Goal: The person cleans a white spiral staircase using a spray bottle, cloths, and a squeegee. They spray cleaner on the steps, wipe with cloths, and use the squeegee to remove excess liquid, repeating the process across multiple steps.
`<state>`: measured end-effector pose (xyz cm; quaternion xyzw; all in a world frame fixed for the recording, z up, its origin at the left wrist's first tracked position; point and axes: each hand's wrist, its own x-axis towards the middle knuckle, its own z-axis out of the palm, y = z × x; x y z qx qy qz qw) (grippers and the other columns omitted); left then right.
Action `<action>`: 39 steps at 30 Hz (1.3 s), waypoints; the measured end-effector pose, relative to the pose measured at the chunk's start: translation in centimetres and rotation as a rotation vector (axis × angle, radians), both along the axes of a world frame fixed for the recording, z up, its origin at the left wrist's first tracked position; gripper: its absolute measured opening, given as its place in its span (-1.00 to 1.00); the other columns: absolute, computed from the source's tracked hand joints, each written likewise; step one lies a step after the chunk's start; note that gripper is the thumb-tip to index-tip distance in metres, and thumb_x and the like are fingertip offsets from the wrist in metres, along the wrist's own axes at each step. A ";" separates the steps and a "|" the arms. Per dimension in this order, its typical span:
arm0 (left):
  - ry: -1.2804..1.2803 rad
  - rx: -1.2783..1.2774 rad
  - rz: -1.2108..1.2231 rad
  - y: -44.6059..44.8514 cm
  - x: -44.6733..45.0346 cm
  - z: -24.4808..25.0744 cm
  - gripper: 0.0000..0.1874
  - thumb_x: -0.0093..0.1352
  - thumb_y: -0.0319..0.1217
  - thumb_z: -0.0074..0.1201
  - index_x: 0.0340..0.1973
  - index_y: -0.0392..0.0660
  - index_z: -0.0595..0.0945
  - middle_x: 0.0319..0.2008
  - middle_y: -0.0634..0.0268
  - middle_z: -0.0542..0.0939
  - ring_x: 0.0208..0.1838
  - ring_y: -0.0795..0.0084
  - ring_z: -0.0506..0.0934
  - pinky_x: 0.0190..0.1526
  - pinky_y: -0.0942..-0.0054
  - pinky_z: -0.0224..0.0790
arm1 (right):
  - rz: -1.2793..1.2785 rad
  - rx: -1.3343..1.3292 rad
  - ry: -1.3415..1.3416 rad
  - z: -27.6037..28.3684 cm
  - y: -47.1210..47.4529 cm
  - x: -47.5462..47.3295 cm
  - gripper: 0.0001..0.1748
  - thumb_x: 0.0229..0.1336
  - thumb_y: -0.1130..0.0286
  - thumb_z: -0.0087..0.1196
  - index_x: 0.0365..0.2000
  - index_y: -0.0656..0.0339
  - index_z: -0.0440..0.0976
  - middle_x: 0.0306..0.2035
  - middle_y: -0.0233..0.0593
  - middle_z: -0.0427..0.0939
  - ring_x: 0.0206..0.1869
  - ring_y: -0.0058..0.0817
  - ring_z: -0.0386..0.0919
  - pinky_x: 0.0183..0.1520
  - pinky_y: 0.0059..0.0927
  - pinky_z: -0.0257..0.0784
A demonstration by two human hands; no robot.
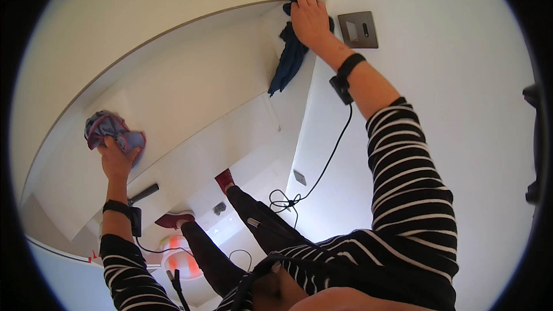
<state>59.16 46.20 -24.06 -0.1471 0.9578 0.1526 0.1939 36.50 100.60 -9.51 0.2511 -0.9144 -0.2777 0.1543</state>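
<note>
At the upper middle, my right hand [310,19] grips a dark blue cloth [289,62] and presses it at the end of a thin edge strip, where it meets the white wall. Part of this cloth hangs below the hand. On the left, my left hand [117,160] holds a bunched grey-blue cloth with pink trim [110,127] against a pale flat surface [190,73]. Both wrists wear black straps with small boxes and cables.
A metallic wall plate [357,30] is just right of my right hand, and a smaller plate [299,177] lies lower on the wall. Below are a dark handle [144,194], a grey scrap-like item [219,208], an orange-and-white round container [183,263] and loose black cable [335,155].
</note>
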 end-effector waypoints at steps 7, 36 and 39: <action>0.017 0.004 -0.022 -0.4 0.1 -0.7 -0.01 0.02 -0.12 0.54 0.23 -0.02 0.21 0.11 -0.23 0.36 0.01 -0.28 0.57 0.00 0.01 0.52 | -0.304 0.448 -0.508 -6.5 -1.8 6.3 -0.67 0.10 0.28 0.03 -0.16 0.16 0.62 -0.06 -0.22 0.47 0.06 -0.29 0.34 -0.01 -0.30 0.22; 0.059 -0.001 -0.026 -0.9 0.8 -1.8 -0.05 0.06 -0.12 0.52 0.21 0.01 0.20 0.10 -0.18 0.37 -0.01 -0.28 0.57 -0.04 -0.02 0.52 | -0.319 0.501 -0.412 -12.9 -2.0 7.3 -0.43 0.20 0.22 -0.02 0.20 0.19 0.44 0.19 -0.18 0.42 0.25 -0.23 0.27 0.17 -0.20 0.25; 0.082 0.012 -0.023 -0.8 0.6 -1.5 -0.04 0.06 -0.12 0.52 0.22 0.01 0.20 0.11 -0.17 0.37 -0.01 -0.27 0.58 -0.04 -0.03 0.53 | -0.306 0.519 -0.511 -10.2 -1.2 9.8 -0.43 0.20 0.25 -0.04 0.20 0.20 0.44 0.22 -0.17 0.41 0.27 -0.22 0.26 0.24 -0.16 0.19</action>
